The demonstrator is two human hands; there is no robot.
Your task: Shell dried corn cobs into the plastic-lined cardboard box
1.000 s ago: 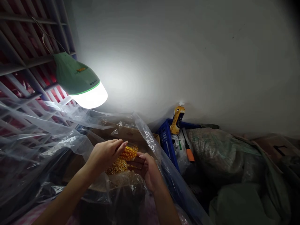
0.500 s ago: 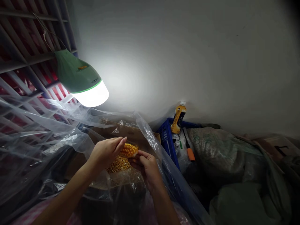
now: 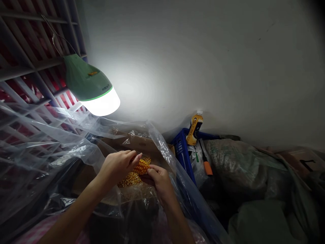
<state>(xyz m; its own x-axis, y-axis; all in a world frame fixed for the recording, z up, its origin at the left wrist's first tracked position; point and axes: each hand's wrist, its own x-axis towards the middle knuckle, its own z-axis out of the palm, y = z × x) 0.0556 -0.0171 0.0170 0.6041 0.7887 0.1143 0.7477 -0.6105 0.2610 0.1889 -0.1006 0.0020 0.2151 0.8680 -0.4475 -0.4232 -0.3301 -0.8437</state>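
At the upper left of the frame a slatted lattice (image 3: pixel 16 73) rises with something red behind it, and below it, across the left side, clear plastic sheeting (image 3: pixel 61 134) spreads in shiny folds. Some pink checked cloth (image 3: pixel 45 228) shows at the lower left, beside my forearm. Right of the lattice, a green lamp (image 3: pixel 88 79) hangs tilted from a thin wire, its white end lit and brightening the grey wall (image 3: pixel 203 67). Just left of the lower centre, my left hand (image 3: pixel 118 166) is wrapped around the left end of a yellow corn cob (image 3: pixel 142 167), fingers curled closed over it, thumb on top. I hold the cob slanting above a cardboard box (image 3: pixel 142 144), where loose kernels (image 3: pixel 130 179) lie heaped beneath it. My right hand (image 3: pixel 158 178) meets the cob's right end, thumb and forefinger pinched on it; its other fingers are partly hidden below. Next comes a blue basket (image 3: pixel 181 145), with a yellow and dark bottle (image 3: pixel 195 127) leaning in its back corner and an orange-handled tool (image 3: pixel 207 168) nearer to me. Farther right a bulky, wrinkled sack (image 3: pixel 233 159) slumps, with dark green fabric (image 3: pixel 261 220) below it and a brown carton (image 3: pixel 304 159) at the right edge, too dim to make out well.
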